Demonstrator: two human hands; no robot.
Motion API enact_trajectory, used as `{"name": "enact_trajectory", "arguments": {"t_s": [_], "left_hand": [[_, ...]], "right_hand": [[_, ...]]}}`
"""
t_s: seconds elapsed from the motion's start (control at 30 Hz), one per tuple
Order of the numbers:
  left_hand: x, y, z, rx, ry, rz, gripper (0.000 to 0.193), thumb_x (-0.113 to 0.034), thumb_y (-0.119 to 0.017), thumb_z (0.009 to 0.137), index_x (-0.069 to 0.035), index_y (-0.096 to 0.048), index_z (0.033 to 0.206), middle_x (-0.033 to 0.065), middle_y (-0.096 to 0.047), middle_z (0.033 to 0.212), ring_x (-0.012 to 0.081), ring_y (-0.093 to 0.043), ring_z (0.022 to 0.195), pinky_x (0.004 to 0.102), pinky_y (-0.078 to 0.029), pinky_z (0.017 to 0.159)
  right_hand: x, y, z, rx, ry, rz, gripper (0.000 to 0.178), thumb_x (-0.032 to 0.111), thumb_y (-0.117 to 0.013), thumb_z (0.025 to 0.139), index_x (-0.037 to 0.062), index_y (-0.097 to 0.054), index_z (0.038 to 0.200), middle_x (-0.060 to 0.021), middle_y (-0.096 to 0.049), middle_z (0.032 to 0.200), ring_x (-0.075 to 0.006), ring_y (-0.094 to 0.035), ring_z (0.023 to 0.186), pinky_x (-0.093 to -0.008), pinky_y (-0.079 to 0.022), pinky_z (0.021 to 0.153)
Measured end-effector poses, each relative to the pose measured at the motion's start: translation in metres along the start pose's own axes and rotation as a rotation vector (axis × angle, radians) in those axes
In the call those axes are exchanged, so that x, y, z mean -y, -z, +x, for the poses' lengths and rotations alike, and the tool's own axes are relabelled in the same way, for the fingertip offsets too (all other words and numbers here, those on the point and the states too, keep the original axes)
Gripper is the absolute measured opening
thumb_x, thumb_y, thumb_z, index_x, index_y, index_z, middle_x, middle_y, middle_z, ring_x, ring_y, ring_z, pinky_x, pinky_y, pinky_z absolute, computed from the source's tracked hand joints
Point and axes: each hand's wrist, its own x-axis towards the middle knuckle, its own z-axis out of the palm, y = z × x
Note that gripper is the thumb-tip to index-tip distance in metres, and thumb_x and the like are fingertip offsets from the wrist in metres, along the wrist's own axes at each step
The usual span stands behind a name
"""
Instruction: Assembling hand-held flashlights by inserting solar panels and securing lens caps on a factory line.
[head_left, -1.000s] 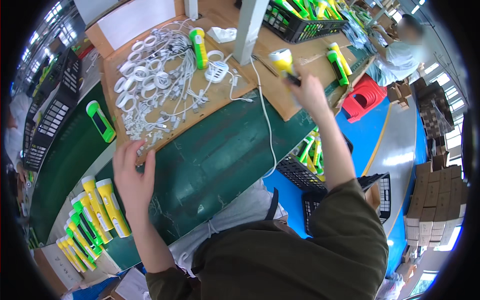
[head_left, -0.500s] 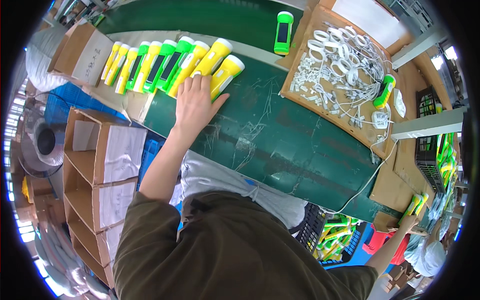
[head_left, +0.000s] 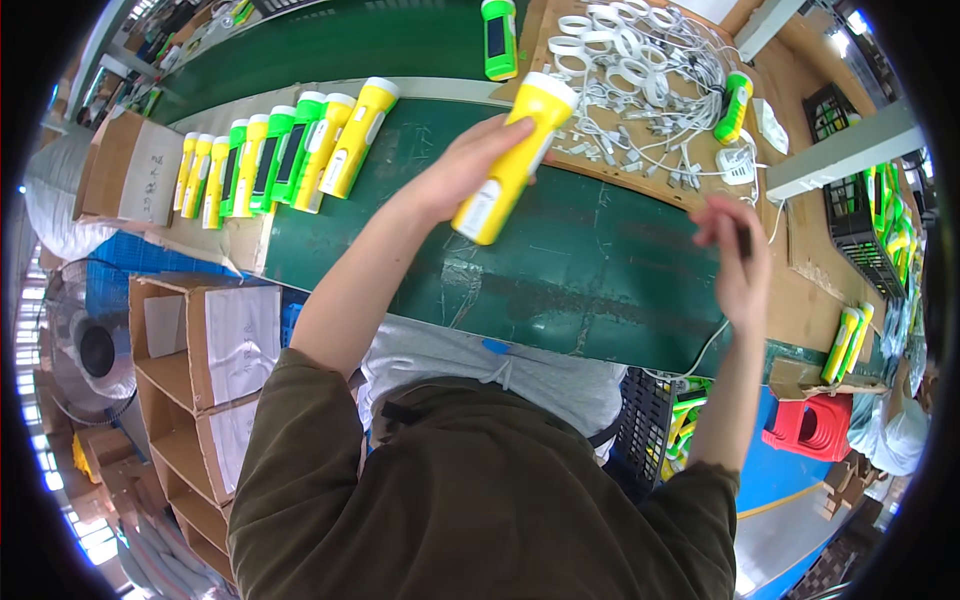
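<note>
A yellow flashlight (head_left: 518, 160) with a white head is gripped in my left hand (head_left: 465, 165), raised at a tilt above the green table (head_left: 540, 270). To its right, my right hand (head_left: 738, 270) hovers over the table near the tray's front corner. Its fingers are curled around something small and dark, blurred and too little shown to name. A leaning row of yellow and green flashlights (head_left: 358, 138) lies at the left, white heads pointing away from me; the green ones have dark panels.
A cardboard tray (head_left: 600, 170) holds white cables, wristband-like loops and a green-yellow flashlight (head_left: 735, 107). Beyond my left hand stands a green flashlight (head_left: 499, 42). Flashlights (head_left: 850, 340) rest at the far right. A black crate (head_left: 640, 425), a cardboard shelf (head_left: 170, 375) and red stools (head_left: 812, 428) surround the table.
My left hand has lifted the yellow flashlight from the row's right end and carried it right. My right hand has left the flashlights at the far right and come inward. The view has shifted.
</note>
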Motion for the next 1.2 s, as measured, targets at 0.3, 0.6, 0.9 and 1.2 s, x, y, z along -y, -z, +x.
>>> {"name": "enact_trajectory", "arguments": {"t_s": [0.3, 0.6, 0.9, 1.2], "left_hand": [[0.032, -0.025, 0.036, 0.113, -0.098, -0.265, 0.038, -0.033, -0.048, 0.101, -0.004, -0.040, 0.124, 0.0110, -0.058, 0.095, 0.0221, -0.064, 0.064, 0.0367, -0.056, 0.057], [0.037, -0.045, 0.025, 0.125, -0.072, 0.008, 0.038, -0.029, -0.049, 0.101, -0.006, -0.038, 0.129, 0.0086, -0.058, 0.099, 0.0163, -0.063, 0.068, 0.0311, -0.054, 0.059], [0.039, -0.055, 0.017, 0.021, -0.112, 0.197, 0.045, -0.029, -0.058, 0.096, 0.002, -0.037, 0.120, 0.0152, -0.064, 0.086, 0.0257, -0.066, 0.068, 0.0376, -0.051, 0.060], [0.030, -0.063, 0.011, -0.100, -0.229, 0.508, 0.050, -0.030, -0.059, 0.094, 0.007, -0.035, 0.118, 0.0275, -0.063, 0.089, 0.0473, -0.062, 0.085, 0.0495, -0.048, 0.070]], "right_hand": [[-0.041, -0.119, 0.058, -0.396, 0.198, -0.067, 0.026, 0.007, -0.070, 0.086, 0.0068, -0.062, 0.110, 0.0021, -0.048, 0.067, -0.0069, -0.044, 0.059, -0.0235, -0.037, 0.053], [-0.031, -0.119, 0.052, -0.268, 0.154, 0.233, 0.039, 0.003, -0.065, 0.087, 0.0045, -0.057, 0.125, 0.0046, -0.051, 0.068, -0.0022, -0.045, 0.059, -0.0188, -0.031, 0.052], [-0.023, -0.115, 0.051, -0.252, 0.017, 0.386, 0.026, 0.003, -0.064, 0.089, 0.0040, -0.061, 0.115, 0.0054, -0.048, 0.067, -0.0013, -0.044, 0.058, -0.0187, -0.031, 0.051], [-0.027, -0.116, 0.054, -0.238, 0.035, 0.449, 0.018, 0.008, -0.066, 0.090, 0.0039, -0.061, 0.106, 0.0061, -0.047, 0.073, -0.0016, -0.040, 0.066, -0.0185, -0.031, 0.056]]}}
